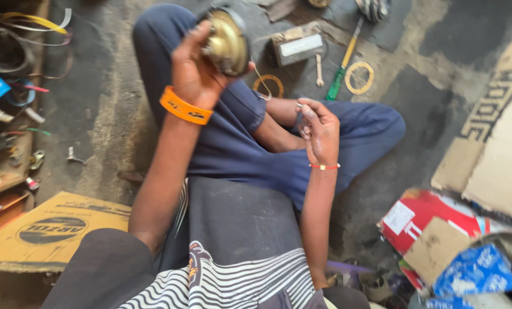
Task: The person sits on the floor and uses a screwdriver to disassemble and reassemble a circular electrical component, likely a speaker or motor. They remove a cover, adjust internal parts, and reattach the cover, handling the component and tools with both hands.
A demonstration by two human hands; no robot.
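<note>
I sit cross-legged on a dirty floor in dark blue trousers. My left hand (194, 67), with an orange wristband, is raised and grips a round brass-coloured metal part (227, 44) with a dark rim. A thin wire (262, 83) hangs from that part toward my right side. My right hand (319, 129), with a thin red thread bracelet, is lower, over my knee. Its fingertips pinch something small and pale, which may be the wire's end; it is too small to tell.
On the floor ahead lie a green-handled screwdriver (341, 67), two yellowish rings (359, 77), a small spanner (319, 70) and a grey box-shaped part (298, 46). Cardboard (50, 226) lies at my left, torn boxes (439, 229) at right, wires and scrap (10, 63) at far left.
</note>
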